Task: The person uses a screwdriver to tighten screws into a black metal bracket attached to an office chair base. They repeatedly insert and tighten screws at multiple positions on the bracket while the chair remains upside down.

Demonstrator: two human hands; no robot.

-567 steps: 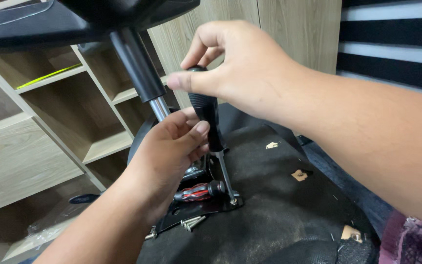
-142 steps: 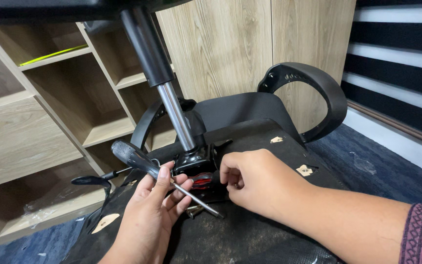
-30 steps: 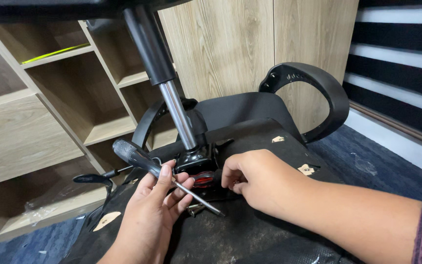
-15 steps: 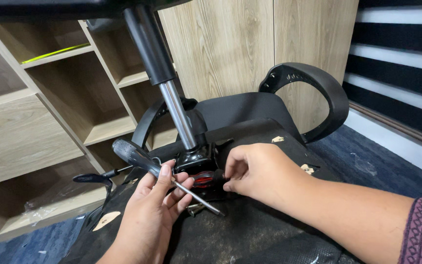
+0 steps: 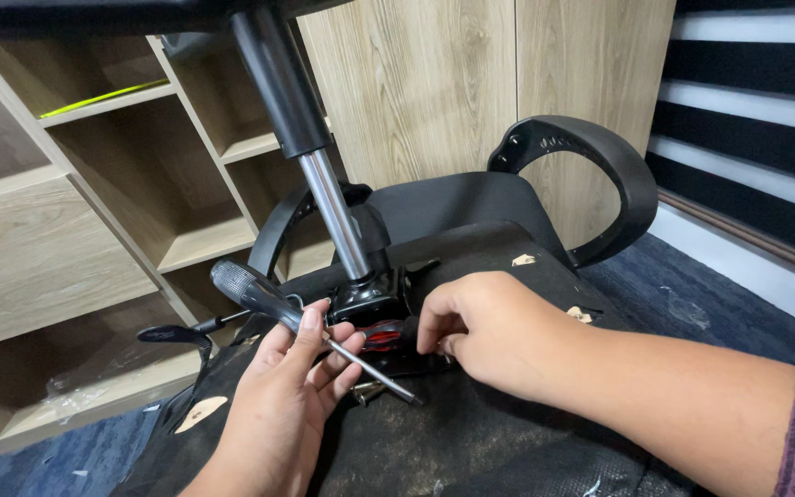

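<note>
**Hands at the chair mechanism, screwdriver held aside**

Nearest the camera, the left hand [image 5: 292,391] lies palm up on the black underside of the upturned seat [image 5: 471,442], its fingers curled loosely round a screwdriver [image 5: 296,322]. The dark handle points up and away from the mechanism plate [image 5: 384,317], while the metal shaft runs down past the fingers, its tip resting just short of that plate and not set in any screw. So the tool looks parked in the hand, not driving.

Just right of the plate, the right hand [image 5: 485,331] is closed down, fingertips pinched at the plate's near edge beside a small red part [image 5: 381,333]. What they pinch is hidden; I cannot tell whether it is a screw or the bracket itself. A loose fastener [image 5: 365,394] seems to lie on the seat between the hands, which suggests the fixing work is partway, with at least one fastening open.

Above the plate rises the gas cylinder [image 5: 324,198], shiny below and black above. Behind it curve an armrest [image 5: 591,184] and wooden shelves [image 5: 140,202].
</note>
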